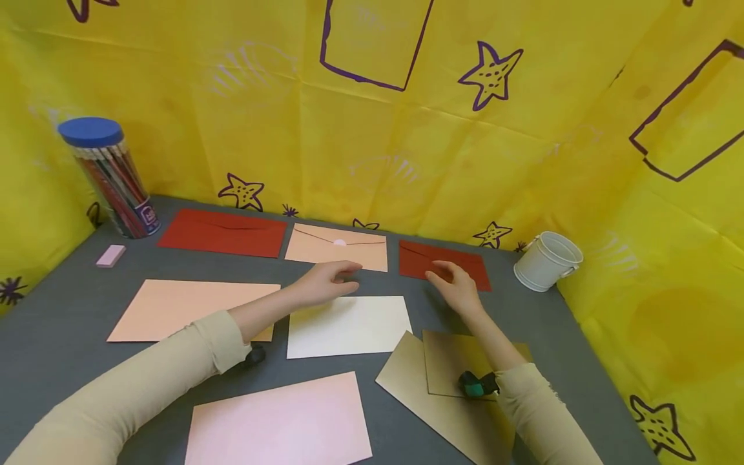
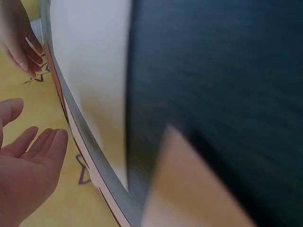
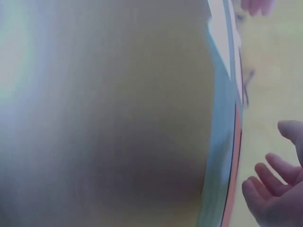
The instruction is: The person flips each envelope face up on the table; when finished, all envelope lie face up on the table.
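My left hand (image 1: pixel 325 283) hovers with loosely bent fingers between the peach envelope (image 1: pixel 366 253) with a round white seal and the white envelope (image 1: pixel 349 327). Nothing is in its grasp, and the left wrist view shows the palm and spread thumb. In front of the smaller red envelope (image 1: pixel 465 266) is my right hand (image 1: pixel 456 287), its fingers overlapping that envelope in the head view and holding nothing. Below the right forearm, a small tan envelope (image 1: pixel 447 361) lies over a larger tan envelope (image 1: pixel 418 400). A larger red envelope (image 1: pixel 227 232) lies at the back left.
A plain peach envelope (image 1: pixel 192 307) lies left, partly under the left forearm. Nearest me is a pale pink envelope (image 1: pixel 279 423). A blue-lidded jar of pencils (image 1: pixel 116 181) and a pink eraser (image 1: pixel 110 256) are at left; a white bucket (image 1: pixel 546 261) stands back right, near yellow cloth (image 1: pixel 407 155).
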{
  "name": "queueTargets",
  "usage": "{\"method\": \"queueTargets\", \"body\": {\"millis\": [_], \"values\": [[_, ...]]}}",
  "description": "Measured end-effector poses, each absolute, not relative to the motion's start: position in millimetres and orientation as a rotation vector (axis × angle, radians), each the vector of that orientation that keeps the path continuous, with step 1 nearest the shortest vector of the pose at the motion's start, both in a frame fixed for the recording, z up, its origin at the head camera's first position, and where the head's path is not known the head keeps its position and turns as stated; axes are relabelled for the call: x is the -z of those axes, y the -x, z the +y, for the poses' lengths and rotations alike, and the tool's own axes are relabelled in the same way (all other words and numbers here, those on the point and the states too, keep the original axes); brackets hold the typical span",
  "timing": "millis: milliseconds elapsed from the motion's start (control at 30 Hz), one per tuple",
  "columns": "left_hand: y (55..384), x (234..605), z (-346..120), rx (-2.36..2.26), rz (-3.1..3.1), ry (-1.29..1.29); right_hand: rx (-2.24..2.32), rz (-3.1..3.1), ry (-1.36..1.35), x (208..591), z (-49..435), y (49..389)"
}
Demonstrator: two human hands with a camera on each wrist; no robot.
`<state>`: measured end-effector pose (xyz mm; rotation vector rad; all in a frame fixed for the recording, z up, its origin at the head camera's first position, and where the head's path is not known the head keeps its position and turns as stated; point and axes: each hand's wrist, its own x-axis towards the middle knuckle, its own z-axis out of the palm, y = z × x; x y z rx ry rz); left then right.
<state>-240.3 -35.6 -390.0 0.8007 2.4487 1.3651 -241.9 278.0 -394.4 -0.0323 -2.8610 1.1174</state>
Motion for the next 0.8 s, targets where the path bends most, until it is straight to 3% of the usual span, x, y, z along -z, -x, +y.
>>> {"method": "queueTargets", "body": {"millis": [267,800], "values": [[217.7,385.8,-107.8,-1.286,2.526,-0.750,-1.285,-2.906,-0.298,394.4,210.8,228.0],[155.9,391.4,-215.2,-1.065,2.679,-0.637,-1.125,-2.992,-1.078,393.6,99.7,203.9]]}}
